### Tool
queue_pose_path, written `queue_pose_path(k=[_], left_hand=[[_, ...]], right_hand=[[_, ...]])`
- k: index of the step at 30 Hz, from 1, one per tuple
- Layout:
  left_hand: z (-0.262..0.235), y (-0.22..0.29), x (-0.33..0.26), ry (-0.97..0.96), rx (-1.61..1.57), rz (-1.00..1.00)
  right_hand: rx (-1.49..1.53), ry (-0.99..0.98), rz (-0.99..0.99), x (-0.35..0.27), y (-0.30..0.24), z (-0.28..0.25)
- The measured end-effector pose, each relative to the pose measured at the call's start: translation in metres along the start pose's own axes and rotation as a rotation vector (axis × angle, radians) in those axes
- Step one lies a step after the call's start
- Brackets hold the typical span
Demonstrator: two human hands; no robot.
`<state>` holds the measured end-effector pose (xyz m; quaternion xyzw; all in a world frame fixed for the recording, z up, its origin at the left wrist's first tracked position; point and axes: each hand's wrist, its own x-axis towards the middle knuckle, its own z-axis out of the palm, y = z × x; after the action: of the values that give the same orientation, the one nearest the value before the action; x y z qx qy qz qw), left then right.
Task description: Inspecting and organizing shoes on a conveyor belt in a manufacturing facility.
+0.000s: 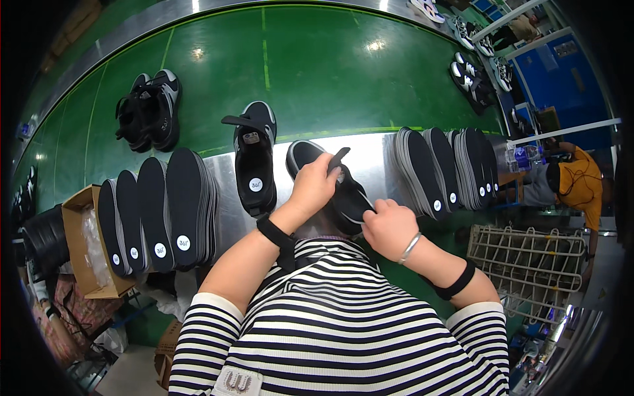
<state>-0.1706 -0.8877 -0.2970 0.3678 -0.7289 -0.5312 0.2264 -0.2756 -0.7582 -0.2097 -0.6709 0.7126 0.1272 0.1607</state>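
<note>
A black shoe [305, 156] with a grey toe lies on the metal ledge [376, 168] right in front of me. My left hand [316, 185] grips its tongue and upper, pulling the opening apart. My right hand [389, 228] holds the heel end, where a black insole [351, 201] lies in the opening. To the left, a second black shoe [254, 155] stands on the ledge with an insole in it, its strap sticking out.
Stacks of black insoles [158, 211] lean upright at left beside a cardboard box [78, 228]; more insole stacks [446, 168] stand at right. A pair of black shoes [150, 109] rides the green conveyor belt [317, 72]. A wire basket [528, 257] sits lower right; another person [578, 185] works beyond.
</note>
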Motion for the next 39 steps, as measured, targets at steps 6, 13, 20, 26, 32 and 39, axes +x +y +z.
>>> queue_pose_path(k=[6, 13, 20, 26, 32, 39], left_hand=[[0.002, -0.002, 0.001, 0.025, 0.006, 0.037], [0.002, -0.005, 0.002, 0.000, -0.024, 0.007], [0.002, -0.006, 0.002, 0.059, -0.013, 0.065], [0.006, -0.006, -0.002, 0.050, -0.039, 0.066], [0.017, -0.004, -0.009, 0.016, 0.062, 0.108], [0.016, -0.005, -0.011, 0.026, 0.070, 0.094]], right_hand=[[-0.026, -0.122, 0.006, 0.066, -0.014, 0.031], [-0.095, -0.580, -0.044, 0.089, -0.006, 0.029], [-0.161, -0.501, 0.106, 0.088, -0.022, 0.021], [-0.301, -0.548, -0.109, 0.078, -0.010, 0.020], [-0.311, -0.690, -0.108, 0.069, -0.009, 0.021], [0.135, -0.451, -0.088, 0.027, 0.023, -0.015]])
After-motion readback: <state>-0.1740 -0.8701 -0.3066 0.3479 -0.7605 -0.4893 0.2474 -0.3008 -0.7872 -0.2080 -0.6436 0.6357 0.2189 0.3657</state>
